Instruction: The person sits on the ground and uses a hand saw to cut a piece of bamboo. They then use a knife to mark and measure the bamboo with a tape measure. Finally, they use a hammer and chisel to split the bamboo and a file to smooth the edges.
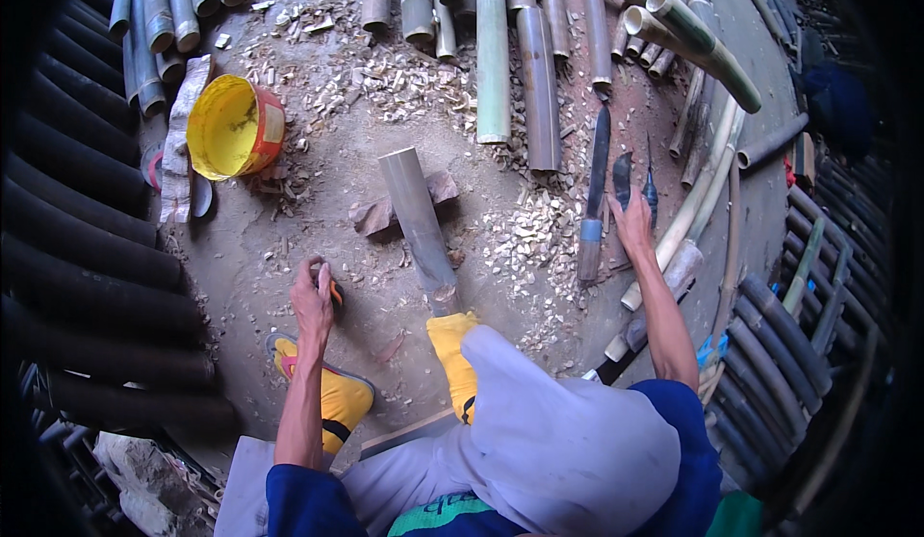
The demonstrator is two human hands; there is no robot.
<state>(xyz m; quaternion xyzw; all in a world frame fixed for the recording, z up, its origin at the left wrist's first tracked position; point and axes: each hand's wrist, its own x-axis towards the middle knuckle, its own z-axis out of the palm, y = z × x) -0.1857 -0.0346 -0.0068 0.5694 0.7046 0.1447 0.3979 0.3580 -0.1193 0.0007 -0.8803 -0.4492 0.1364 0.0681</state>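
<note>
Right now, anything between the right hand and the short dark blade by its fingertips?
Nothing visible. The right hand overlaps the lower end of the short dark blade; contact is unclear. The long knife lies left, the thin pointed tool right, neither between.

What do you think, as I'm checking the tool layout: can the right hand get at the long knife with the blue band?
Probably yes: the long knife lies just left of the right hand, and nothing visible lies across the knife's handle.

Orange-and-black object (337,293) partly behind the left hand (313,298), kind unclear
</note>
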